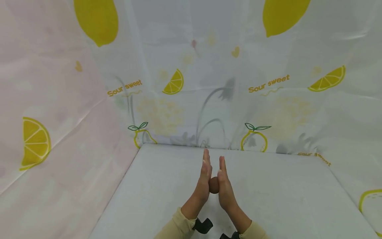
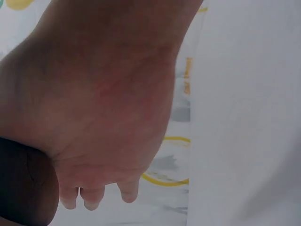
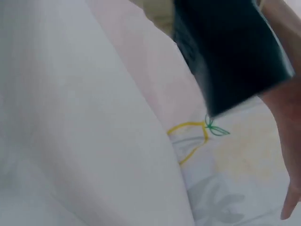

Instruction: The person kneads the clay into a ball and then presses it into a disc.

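Observation:
A small brown ball (image 1: pixel 214 186) sits between the two palms in the head view. My left hand (image 1: pixel 204 181) touches it from the left, fingers straight and pointing away from me. From the right, my right hand (image 1: pixel 225 189) touches it with its fingers extended too. Above the ball the fingertips stand apart. In the left wrist view a hand (image 2: pixel 113 103) fills much of the picture, and a dark rounded shape (image 2: pixel 26 183) is cut off at the left edge; I cannot tell what it is. The right wrist view catches part of a hand (image 3: pixel 287 136), without the ball.
A white tabletop (image 1: pixel 167 172) lies under the hands. Sheeting with lemon prints (image 1: pixel 209 109) rises behind it and along both sides. Dark curved mounts (image 1: pixel 203 226) sit at the wrists, beside cream sleeves (image 1: pixel 177 225).

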The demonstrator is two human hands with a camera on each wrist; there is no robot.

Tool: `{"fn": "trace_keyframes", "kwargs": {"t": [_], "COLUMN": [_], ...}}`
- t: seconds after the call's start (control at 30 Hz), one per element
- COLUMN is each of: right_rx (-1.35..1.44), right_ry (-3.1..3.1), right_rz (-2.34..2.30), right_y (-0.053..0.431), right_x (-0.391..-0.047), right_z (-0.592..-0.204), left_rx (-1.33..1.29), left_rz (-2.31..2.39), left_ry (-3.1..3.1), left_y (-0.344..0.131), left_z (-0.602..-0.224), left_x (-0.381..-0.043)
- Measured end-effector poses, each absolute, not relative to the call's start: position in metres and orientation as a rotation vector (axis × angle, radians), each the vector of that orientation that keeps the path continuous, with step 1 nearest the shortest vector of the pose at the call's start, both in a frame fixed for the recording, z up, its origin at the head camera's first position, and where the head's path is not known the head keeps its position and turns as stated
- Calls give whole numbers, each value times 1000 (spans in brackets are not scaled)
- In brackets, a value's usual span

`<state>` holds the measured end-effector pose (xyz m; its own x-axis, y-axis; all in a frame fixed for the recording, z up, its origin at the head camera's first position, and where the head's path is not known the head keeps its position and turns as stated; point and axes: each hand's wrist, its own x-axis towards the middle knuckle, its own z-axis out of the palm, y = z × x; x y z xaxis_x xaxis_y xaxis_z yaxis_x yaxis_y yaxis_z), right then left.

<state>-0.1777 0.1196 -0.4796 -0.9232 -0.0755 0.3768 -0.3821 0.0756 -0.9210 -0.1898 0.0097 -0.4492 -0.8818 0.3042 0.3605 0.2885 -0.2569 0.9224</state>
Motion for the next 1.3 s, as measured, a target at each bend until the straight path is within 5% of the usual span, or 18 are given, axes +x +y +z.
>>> {"fn": "trace_keyframes", "kwargs": {"t": [0.4,0.9,1.3], "right_rx": [473,507,354], "right_ry": [-2123,-1973,-2019], "right_rz": [1932,1990,1988], "right_y": [105,117,136], "right_x": [-162,-176,-198], "right_z": [-479,-446,-458], "left_rx": [425,543,805], "left_rz": [2419,2341,2267], "left_ry": [2020,1774,1741], "left_y": [12,21,15], "left_z": [-456,-469,-455], "left_x": [-207,-193,-184]}}
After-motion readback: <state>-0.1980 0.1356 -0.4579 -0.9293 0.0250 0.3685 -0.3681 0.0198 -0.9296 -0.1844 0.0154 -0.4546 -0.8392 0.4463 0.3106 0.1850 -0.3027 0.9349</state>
